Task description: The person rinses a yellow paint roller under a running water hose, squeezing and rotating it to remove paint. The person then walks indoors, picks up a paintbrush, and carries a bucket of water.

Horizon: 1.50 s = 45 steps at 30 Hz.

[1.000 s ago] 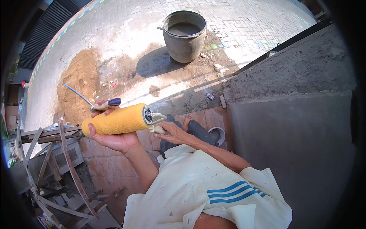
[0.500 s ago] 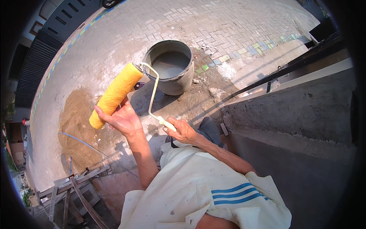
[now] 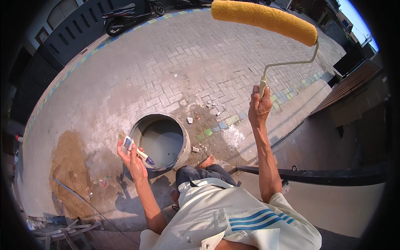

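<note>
Raised at the upper right, my right hand [image 3: 260, 106] is closed round the pale handle of a paint roller [image 3: 266, 21]. Its long yellow sleeve is up at the top of the view, clear of any surface. My left hand [image 3: 134, 163] holds a paintbrush [image 3: 139, 153] between thumb and fingers; it has light bristles, a white handle and a dark purple end. Just right of that hand stands a round dark bucket [image 3: 185, 143] with grey liquid [image 3: 162, 139] inside. The brush appears in front of its left rim.
A sand heap [image 3: 71, 171] lies at the left with a blue hose [image 3: 79, 196] across it. Stone bits [image 3: 190, 120] are scattered beyond the bucket. A dark rail [image 3: 316, 176] crosses at the right. Wooden pieces [image 3: 68, 231] stand lower left, and a motorbike [image 3: 125, 17] is parked far off.
The roller has gone from over my left hand to high at the upper right, held in my right hand. My left hand now shows a paintbrush. The view has shifted too.
</note>
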### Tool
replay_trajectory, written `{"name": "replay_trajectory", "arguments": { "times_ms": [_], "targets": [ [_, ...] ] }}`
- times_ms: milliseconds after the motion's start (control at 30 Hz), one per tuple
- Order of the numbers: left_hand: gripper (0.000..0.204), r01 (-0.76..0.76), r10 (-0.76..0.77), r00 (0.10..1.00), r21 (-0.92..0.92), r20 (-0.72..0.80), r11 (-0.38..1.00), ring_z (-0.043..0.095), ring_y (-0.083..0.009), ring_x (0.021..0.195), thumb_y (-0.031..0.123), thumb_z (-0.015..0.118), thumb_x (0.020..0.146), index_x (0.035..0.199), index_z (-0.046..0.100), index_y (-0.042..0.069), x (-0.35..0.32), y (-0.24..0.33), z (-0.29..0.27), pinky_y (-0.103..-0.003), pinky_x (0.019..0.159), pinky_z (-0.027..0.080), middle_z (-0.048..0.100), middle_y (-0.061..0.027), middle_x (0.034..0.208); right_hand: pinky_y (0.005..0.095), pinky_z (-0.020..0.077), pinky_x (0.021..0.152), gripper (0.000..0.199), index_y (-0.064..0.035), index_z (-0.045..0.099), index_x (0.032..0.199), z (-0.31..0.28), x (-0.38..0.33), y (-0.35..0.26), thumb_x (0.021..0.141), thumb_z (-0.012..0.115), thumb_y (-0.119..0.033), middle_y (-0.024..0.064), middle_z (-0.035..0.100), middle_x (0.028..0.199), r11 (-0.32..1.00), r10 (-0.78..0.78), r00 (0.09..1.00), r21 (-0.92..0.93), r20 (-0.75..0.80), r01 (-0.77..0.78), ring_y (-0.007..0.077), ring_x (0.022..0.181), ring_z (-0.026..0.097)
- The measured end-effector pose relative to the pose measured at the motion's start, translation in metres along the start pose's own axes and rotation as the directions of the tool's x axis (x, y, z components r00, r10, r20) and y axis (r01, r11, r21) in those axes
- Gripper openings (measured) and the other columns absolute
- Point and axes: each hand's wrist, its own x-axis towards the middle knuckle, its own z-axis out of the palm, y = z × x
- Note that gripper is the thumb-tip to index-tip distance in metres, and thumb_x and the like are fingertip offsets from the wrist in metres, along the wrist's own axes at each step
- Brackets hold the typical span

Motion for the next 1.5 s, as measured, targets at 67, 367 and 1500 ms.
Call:
{"name": "replay_trajectory", "arguments": {
  "times_ms": [67, 367, 1500],
  "targets": [
    [0.069, 0.063, -0.048, 0.987, 0.092, -0.152, 0.994, 0.061, -0.0165, 0.088, 0.011, 0.067, 0.101, 0.156, 0.027, 0.013, 0.011, -0.024, -0.004, -0.034, 0.078, 0.053, 0.057, -0.0134, 0.132, 0.033, 0.0369, 0.046, 0.035, -0.0016, 0.051, 0.098, 0.034, 0.029, 0.075, 0.106, 0.059, -0.035, 0.0047, 0.045, 0.059, 0.996, -0.035, 0.999, -0.083, -0.026, 0.033, 0.0133, 0.051, 0.044],
    [0.034, 0.273, -0.248, 0.952, 0.133, -0.177, 0.953, 0.058, -0.0146, 0.083, 0.014, 0.067, 0.099, 0.129, 0.052, 0.006, 0.086, -0.164, 0.134, -0.032, 0.069, 0.05, 0.062, -0.0044, 0.106, 0.053, 0.0507, 0.076, 0.059, 0.0047, 0.065, 0.096, -0.011, -0.001, 0.407, 0.104, 0.052, -0.052, 0.0278, 0.069, 0.086, 0.68, 0.717, 0.685, -0.353, 0.132, -0.643, 0.0439, 0.083, 0.069],
    [0.026, -0.508, -0.863, 0.494, 0.84, 0.102, -0.191, 0.049, -0.0147, 0.055, 0.032, 0.07, 0.092, 0.098, 0.064, 0.007, -0.25, -0.707, 1.01, -0.03, 0.045, 0.04, 0.053, -0.0022, 0.076, 0.0298, 0.0423, 0.054, 0.032, -0.0078, 0.055, 0.091, -0.844, 0.141, 0.555, 0.102, 0.065, -0.036, -0.0011, 0.051, 0.069, 0.527, 0.582, -0.121, 0.486, -0.804, -0.697, 0.0089, 0.06, 0.048]
  ]
}}
